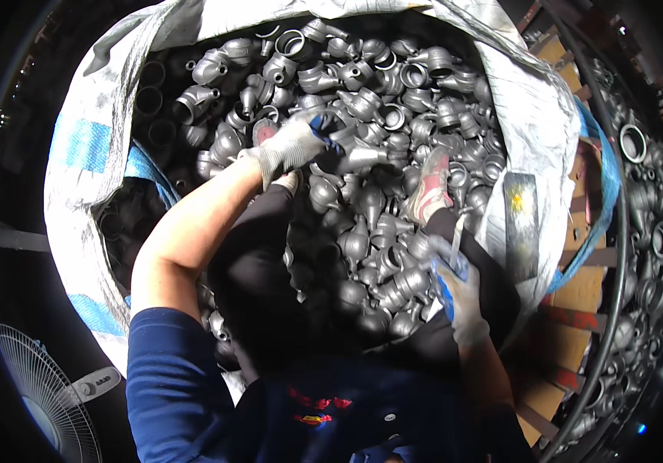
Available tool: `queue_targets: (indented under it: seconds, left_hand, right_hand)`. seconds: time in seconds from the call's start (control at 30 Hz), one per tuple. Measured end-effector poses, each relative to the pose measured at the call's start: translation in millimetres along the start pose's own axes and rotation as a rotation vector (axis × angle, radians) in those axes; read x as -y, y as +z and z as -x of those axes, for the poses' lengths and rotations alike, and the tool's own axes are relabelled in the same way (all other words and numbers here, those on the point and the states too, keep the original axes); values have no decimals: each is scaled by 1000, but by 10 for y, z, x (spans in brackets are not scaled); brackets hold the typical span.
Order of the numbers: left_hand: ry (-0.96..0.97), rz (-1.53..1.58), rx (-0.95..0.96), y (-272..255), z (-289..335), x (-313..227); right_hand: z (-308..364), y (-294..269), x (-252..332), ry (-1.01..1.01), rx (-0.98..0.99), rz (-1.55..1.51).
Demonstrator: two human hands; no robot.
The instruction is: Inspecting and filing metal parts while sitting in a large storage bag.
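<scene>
1. Left hand point(293, 147), upper centre: gloved, fingers curled at a grey metal fitting point(362, 157); grip unconfirmed.
2. Right hand point(458, 289), lower right: gloved, half-curled; contents unclear.
3. Navy shirt point(262, 420), bottom centre: red-and-yellow print point(314, 419).
4. Sack panel point(521, 239), right: yellow mark point(516, 202).

The left arm, bare below a short navy-blue cloth sleeve point(169, 374), is bending at the elbow, and its forearm point(202, 204) is slanting forward and to the right. The left hand point(288, 150), in a whitish knitted glove with blue-coated fingers point(324, 123), is lying roughly in line with the wrist; its fingers are pointing away from the body and bending, their tips partly blurred. The right forearm point(487, 380), largely in shadow, is standing closer to the body. The right hand point(462, 297), in a matching glove, is pointing forward and slightly left, its fingers curling inward.
</scene>
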State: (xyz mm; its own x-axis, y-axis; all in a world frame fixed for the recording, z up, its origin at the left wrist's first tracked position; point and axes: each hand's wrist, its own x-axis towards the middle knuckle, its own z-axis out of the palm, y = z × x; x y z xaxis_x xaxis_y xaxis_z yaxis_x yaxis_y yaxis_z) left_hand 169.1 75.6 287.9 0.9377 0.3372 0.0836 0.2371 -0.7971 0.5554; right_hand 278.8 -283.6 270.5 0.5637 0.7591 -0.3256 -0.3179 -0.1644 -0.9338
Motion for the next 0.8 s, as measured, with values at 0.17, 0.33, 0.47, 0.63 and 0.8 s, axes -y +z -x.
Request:
queue_targets:
  seconds: [0.17,0.33,0.47,0.63,0.8]
  left_hand:
    - [24,322,5,141,528,-733]
    - [-165,830,43,114,965,-1359]
    - [-298,1620,-426,451,1201,-1441]
    - [-450,2167,35,1099,1395,-1481]
    - [-281,2390,-125,1112,1268,-1377]
  right_hand:
    - [82,504,269,-264,19,-47]
    - [252,591,379,-473,-59,134]
    - [390,576,416,-464,-120,180]
    - [469,667,328,-593,-180,262]
    - [539,825,333,-540,-130,84]
